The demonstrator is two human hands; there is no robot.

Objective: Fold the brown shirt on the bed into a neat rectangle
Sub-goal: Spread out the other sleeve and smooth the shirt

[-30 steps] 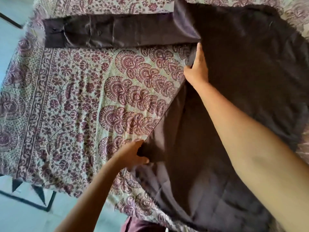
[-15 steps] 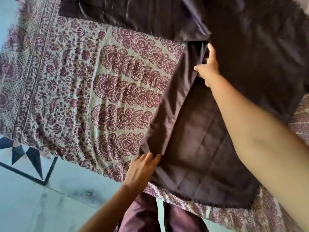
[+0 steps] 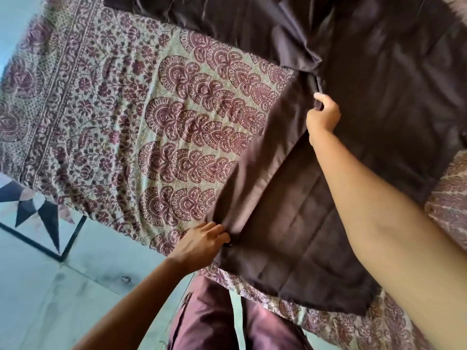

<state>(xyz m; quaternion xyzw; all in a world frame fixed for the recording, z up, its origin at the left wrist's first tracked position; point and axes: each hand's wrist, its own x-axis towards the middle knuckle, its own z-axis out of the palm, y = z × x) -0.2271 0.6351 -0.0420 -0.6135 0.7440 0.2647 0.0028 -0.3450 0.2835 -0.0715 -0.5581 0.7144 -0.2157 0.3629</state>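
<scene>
The brown shirt (image 3: 379,102) lies spread over the right half of the bed, one sleeve (image 3: 214,18) stretched out to the left along the far side. Its left side panel (image 3: 255,168) is lifted and turned inward in a long strip. My left hand (image 3: 199,242) pinches the lower end of that strip near the bed's front edge. My right hand (image 3: 323,114) grips the strip's upper end by the armpit, fingers curled into the cloth. My right forearm crosses over the shirt's lower body.
A patterned maroon-and-cream bedsheet (image 3: 113,127) covers the bed left of the shirt. The bed's front edge runs diagonally; below it are a pale tiled floor (image 3: 50,299) with a dark star inlay, and my maroon trousers (image 3: 227,319).
Both hands have taken hold of the shirt's left edge and folded it inward over the body. The view has shifted down, showing more floor and the bed's front edge.
</scene>
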